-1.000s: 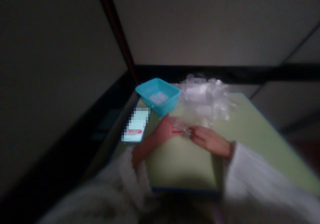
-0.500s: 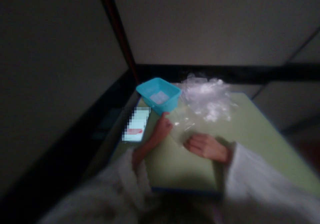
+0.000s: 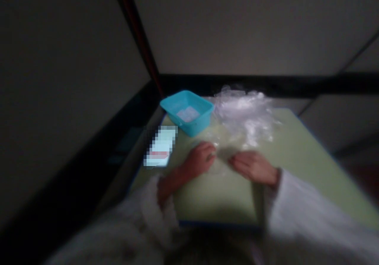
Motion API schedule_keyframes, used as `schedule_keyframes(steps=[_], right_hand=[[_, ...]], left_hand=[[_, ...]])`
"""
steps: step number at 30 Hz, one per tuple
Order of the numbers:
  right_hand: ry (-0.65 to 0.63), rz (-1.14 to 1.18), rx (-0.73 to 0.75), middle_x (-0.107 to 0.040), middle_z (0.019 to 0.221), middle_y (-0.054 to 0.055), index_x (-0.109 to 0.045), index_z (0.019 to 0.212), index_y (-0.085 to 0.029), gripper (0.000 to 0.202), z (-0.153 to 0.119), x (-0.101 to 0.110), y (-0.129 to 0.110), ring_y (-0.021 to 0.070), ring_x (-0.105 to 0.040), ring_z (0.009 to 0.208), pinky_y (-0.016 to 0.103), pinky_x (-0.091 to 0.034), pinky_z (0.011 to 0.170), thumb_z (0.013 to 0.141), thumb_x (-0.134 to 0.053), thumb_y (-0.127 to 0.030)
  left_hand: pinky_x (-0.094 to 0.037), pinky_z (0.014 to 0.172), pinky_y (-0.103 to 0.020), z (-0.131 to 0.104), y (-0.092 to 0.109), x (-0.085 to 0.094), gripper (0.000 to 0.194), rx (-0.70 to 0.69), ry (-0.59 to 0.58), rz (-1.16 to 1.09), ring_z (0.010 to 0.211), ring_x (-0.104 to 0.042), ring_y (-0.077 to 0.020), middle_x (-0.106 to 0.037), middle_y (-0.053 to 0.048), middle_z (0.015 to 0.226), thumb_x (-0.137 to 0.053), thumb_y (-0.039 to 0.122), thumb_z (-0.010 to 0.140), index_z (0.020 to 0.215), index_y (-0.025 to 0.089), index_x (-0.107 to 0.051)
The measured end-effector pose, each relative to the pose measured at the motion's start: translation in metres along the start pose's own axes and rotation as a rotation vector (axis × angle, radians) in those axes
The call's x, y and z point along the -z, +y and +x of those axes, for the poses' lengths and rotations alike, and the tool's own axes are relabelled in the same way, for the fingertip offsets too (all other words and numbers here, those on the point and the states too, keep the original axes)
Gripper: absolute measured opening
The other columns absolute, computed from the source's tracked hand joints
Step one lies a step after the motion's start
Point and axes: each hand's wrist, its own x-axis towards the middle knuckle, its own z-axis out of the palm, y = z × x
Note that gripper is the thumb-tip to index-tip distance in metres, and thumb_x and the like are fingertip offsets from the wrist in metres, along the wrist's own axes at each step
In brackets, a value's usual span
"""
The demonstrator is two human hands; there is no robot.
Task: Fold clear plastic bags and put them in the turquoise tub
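A thin clear plastic bag (image 3: 218,167) lies on the table between my hands, its outline faint in the dim light. My left hand (image 3: 200,158) is closed at the bag's left side, fingers curled over the film. From the right, my right hand (image 3: 253,167) rests low over the table, fingers stretched and side by side, tips pointing at the bag's right edge. Its thumb is hidden, and whether the tips touch the film is unclear. Blur hides fine detail on both hands.
Behind my left hand stands a turquoise plastic basket (image 3: 201,124) with whitish pieces inside. A heap of clear plastic bags (image 3: 245,113) lies at the back right. A phone with a lit, pixelated screen (image 3: 161,146) sits at the left edge of the green table (image 3: 219,206).
My left hand has come back from beside the basket toward me and right, its fingers now curled over the film. My right hand has shifted slightly right and up. The bag has drawn nearer.
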Motion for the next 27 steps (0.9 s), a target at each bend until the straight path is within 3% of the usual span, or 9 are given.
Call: schedule_keyframes(steps=[2,5,9,15,19,23,27], right_hand=[[-0.05,0.005,-0.086,-0.057,0.062,0.003,-0.06,0.077,-0.016,0.036,-0.004,0.003,0.008,0.0142,-0.049,0.056,0.027,-0.035,0.054,0.098,-0.031,-0.019],[-0.125,0.034,-0.217,-0.057,0.064,0.004,-0.06,0.076,-0.016,0.034,-0.009,0.005,0.018,0.0144,-0.049,0.058,0.026,-0.035,0.056,0.097,-0.034,-0.024],[-0.24,0.149,-0.272,-0.061,0.074,0.006,-0.061,0.084,-0.016,0.028,-0.012,0.005,0.02,0.0158,-0.055,0.066,0.026,-0.042,0.061,0.095,-0.036,-0.022],[-0.378,0.426,-0.27,-0.065,0.1,0.011,-0.061,0.106,-0.014,0.027,-0.009,-0.001,0.012,0.02,-0.061,0.093,0.034,-0.05,0.081,0.096,-0.037,-0.022],[-0.334,0.481,-0.329,-0.054,0.129,0.018,-0.047,0.131,-0.012,0.041,-0.015,-0.011,0.018,0.0249,-0.049,0.122,0.043,-0.042,0.1,0.094,-0.044,-0.03],[-0.353,0.412,-0.362,-0.044,0.14,0.021,-0.041,0.137,-0.012,0.056,-0.027,-0.022,0.029,0.0308,-0.038,0.131,0.052,-0.034,0.105,0.092,-0.045,-0.045],[-0.436,0.434,-0.373,-0.035,0.146,0.018,-0.029,0.144,-0.017,0.066,-0.033,-0.024,0.035,0.0311,-0.028,0.136,0.055,-0.027,0.107,0.091,-0.042,-0.054]], left_hand=[[-0.038,0.101,-0.04,-0.003,0.001,-0.005,0.028,-0.011,-0.108,-0.036,0.114,-0.051,-0.0261,-0.059,-0.011,0.118,-0.06,0.02,0.076,0.103,0.017,-0.064],[-0.027,0.109,-0.042,-0.008,-0.001,-0.006,0.052,-0.035,-0.2,-0.056,0.13,-0.038,-0.03,-0.044,-0.014,0.14,-0.068,0.031,0.073,0.121,0.016,-0.057],[-0.013,0.114,-0.044,-0.013,-0.001,-0.001,0.074,-0.123,-0.314,-0.059,0.14,-0.02,-0.0309,-0.025,-0.014,0.151,-0.066,0.046,0.075,0.138,0.017,-0.04],[-0.01,0.114,-0.047,-0.016,0.008,0.003,0.078,-0.225,-0.427,-0.125,0.14,-0.019,-0.0306,-0.028,-0.011,0.15,-0.069,0.048,0.073,0.141,0.025,-0.038],[-0.006,0.113,-0.052,-0.015,0.006,0.008,0.081,-0.23,-0.482,-0.073,0.141,-0.012,-0.0355,-0.02,-0.009,0.153,-0.073,0.052,0.067,0.138,0.028,-0.042],[-0.002,0.112,-0.054,-0.012,-0.002,0.017,0.094,-0.219,-0.508,-0.007,0.142,-0.005,-0.0363,-0.014,-0.011,0.154,-0.074,0.06,0.06,0.141,0.028,-0.037],[-0.007,0.111,-0.054,-0.012,-0.014,0.032,0.103,-0.163,-0.531,-0.034,0.141,-0.01,-0.0378,-0.017,-0.014,0.153,-0.079,0.058,0.052,0.14,0.027,-0.037]])
